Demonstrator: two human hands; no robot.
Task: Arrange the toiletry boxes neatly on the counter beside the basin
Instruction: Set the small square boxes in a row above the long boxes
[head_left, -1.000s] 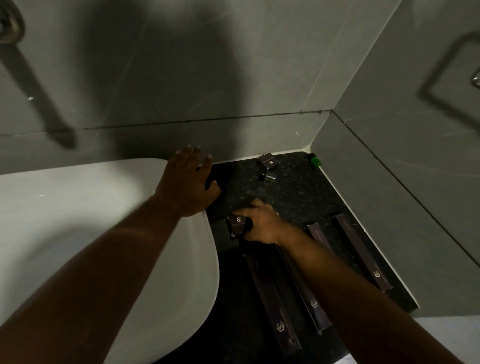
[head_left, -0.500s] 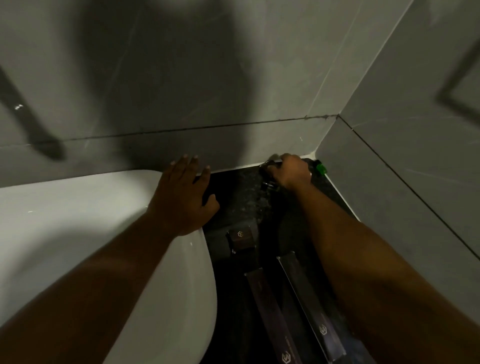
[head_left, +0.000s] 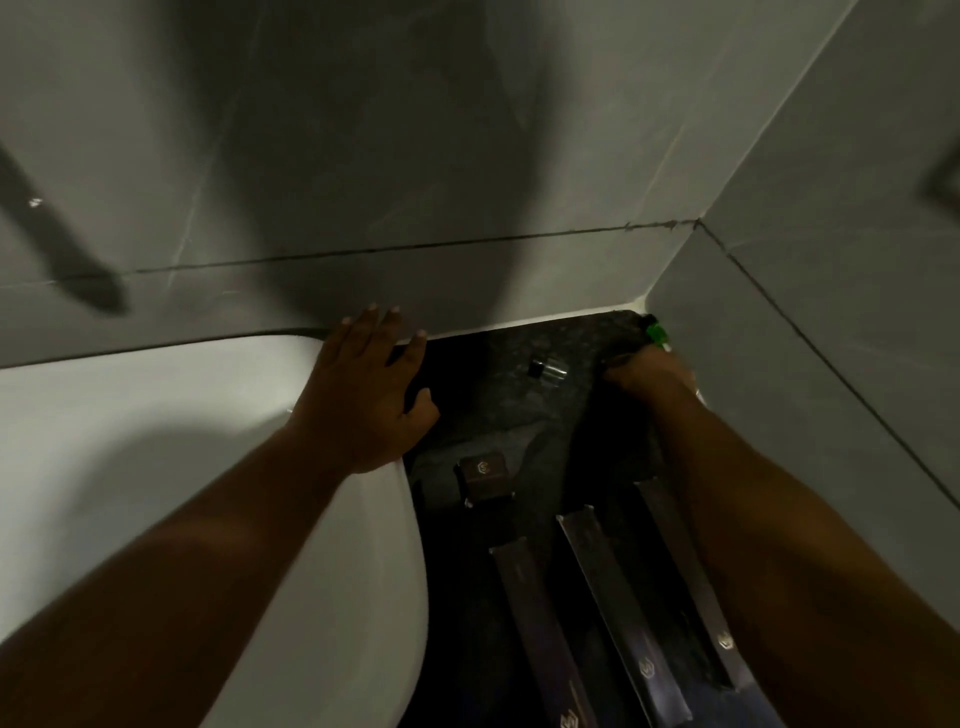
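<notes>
A dark speckled counter (head_left: 524, 415) runs to the right of the white basin (head_left: 156, 467). On it a small square dark box (head_left: 485, 475) with a round logo stands near the basin. Three long dark boxes lie side by side nearer to me: left (head_left: 540, 623), middle (head_left: 618, 597), and right (head_left: 691, 587), which is partly under my forearm. My left hand (head_left: 363, 395) lies flat, fingers spread, on the basin's back rim. My right hand (head_left: 649, 376) is curled in the back right corner around a small dark box, mostly hidden by the fingers.
A small clear bottle with a dark cap (head_left: 545, 370) lies on the counter at the back. A green-capped item (head_left: 655, 332) sits in the corner just beyond my right hand. Grey tiled walls close the counter at the back and right.
My right hand left the square box by the basin, reached to the back of the counter, closed on the other small box there and slid it right toward the corner. The left hand stayed put.
</notes>
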